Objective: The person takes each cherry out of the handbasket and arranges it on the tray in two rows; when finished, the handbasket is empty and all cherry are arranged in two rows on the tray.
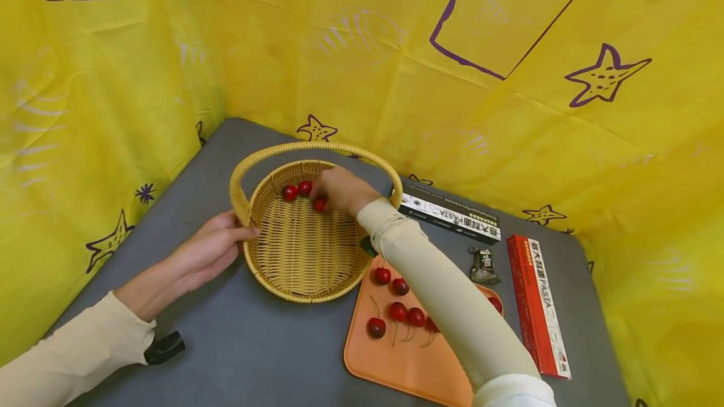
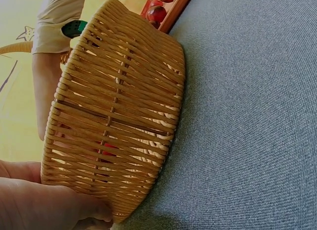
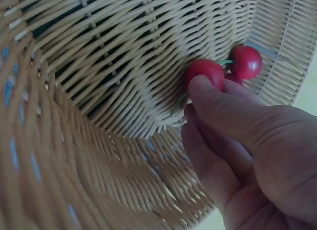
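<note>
A round wicker basket (image 1: pixel 305 256) with a tall arched handle stands on the grey table. My left hand (image 1: pixel 217 244) grips its left rim, thumb on the inside and fingers outside, as the left wrist view also shows. Inside the basket, my right hand (image 1: pixel 344 190) pinches a red cherry (image 3: pixel 205 74) between thumb and fingers near the far wall. Two more cherries lie beside it, one cherry (image 1: pixel 290 193) farther left and one cherry (image 1: pixel 305 188) closer. The right forearm crosses over an orange tray (image 1: pixel 384 366) that carries several stemmed cherries (image 1: pixel 398 311) and hides part of it.
Behind the tray lies a black-and-white pasta box (image 1: pixel 452 213). A red-and-white pasta box (image 1: pixel 540 306) lies to the right, with a small black packet (image 1: pixel 483 265) between. Yellow patterned cloth (image 1: pixel 362 68) hangs around the table's far and side edges.
</note>
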`<state>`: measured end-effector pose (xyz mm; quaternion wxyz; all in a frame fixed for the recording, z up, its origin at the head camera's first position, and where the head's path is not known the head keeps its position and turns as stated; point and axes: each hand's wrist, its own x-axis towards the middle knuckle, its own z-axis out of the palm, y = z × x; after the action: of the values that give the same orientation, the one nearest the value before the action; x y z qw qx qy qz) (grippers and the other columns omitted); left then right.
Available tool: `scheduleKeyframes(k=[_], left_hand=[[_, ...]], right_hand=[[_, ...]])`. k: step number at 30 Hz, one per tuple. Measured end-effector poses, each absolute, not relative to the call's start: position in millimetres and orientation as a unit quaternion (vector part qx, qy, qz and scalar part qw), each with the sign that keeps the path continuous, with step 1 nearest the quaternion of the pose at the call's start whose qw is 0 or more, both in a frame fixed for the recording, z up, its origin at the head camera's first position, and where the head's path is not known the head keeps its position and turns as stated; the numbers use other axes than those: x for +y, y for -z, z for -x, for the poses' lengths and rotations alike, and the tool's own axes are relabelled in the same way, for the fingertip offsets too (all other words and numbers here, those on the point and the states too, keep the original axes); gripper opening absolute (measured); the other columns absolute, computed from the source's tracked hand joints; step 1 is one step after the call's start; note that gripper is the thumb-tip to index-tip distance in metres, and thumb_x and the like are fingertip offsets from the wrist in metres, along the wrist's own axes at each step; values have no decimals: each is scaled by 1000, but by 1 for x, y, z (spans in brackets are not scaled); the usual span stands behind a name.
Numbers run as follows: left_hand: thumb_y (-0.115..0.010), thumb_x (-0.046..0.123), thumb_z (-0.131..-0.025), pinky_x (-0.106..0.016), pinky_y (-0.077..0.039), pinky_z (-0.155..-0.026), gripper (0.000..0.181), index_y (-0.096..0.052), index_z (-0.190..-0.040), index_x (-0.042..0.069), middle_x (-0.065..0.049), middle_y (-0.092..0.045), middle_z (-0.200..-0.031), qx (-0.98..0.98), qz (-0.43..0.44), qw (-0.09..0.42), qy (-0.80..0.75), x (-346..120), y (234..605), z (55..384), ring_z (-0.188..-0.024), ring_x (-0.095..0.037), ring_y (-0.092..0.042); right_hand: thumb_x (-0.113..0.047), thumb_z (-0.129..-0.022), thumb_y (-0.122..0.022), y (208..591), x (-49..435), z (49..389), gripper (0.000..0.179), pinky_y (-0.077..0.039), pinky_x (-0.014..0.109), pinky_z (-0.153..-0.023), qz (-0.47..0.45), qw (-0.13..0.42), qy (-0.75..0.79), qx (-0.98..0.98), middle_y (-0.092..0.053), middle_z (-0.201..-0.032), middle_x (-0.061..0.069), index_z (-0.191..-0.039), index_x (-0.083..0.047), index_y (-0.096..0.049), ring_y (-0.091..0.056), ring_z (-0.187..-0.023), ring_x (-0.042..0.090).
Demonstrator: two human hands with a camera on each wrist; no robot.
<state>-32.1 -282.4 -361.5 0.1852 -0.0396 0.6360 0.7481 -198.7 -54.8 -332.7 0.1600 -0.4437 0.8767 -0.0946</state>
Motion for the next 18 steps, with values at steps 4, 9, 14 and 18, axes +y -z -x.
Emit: scheduleKeyframes(k=[4, 9, 14, 18], left_hand=[[-47, 0, -107, -19, -38, -107, 61, -17, -157, -14, -26, -30, -157, 640, 39, 186, -745, -281, 362, 32, -142, -23, -35], [-48, -1, -107, -20, -38, -107, 60, -17, -156, -13, -25, -30, -156, 639, 39, 190, -745, -279, 360, 33, -140, -20, -38], [-48, -1, -107, -20, -38, -107, 57, -19, -154, -12, -23, -34, -152, 641, 41, 189, -743, -278, 360, 35, -138, -18, -38], [-47, -1, -107, -18, -38, -106, 58, -17, -157, -10, -21, -30, -156, 641, 46, 190, -742, -280, 362, 35, -142, -18, -34]], right_hand=[[-11, -87, -88, 336, -55, 197, 22, -53, 28, -98, 443, 161, 96, 876, -79, -110, -1, -108, -12, -84, -70, -107, 16], [-8, -88, -87, 331, -53, 190, 25, -54, 27, -98, 452, 168, 124, 867, -78, -115, 2, -113, -9, -82, -70, -112, 18], [-12, -92, -83, 305, -46, 170, 26, -54, 22, -92, 464, 167, 163, 855, -78, -114, 1, -118, -10, -81, -72, -106, 13], [-21, -96, -78, 279, -26, 144, 29, -52, 17, -87, 485, 144, 188, 842, -78, -114, -3, -124, -14, -79, -69, -101, 5]])
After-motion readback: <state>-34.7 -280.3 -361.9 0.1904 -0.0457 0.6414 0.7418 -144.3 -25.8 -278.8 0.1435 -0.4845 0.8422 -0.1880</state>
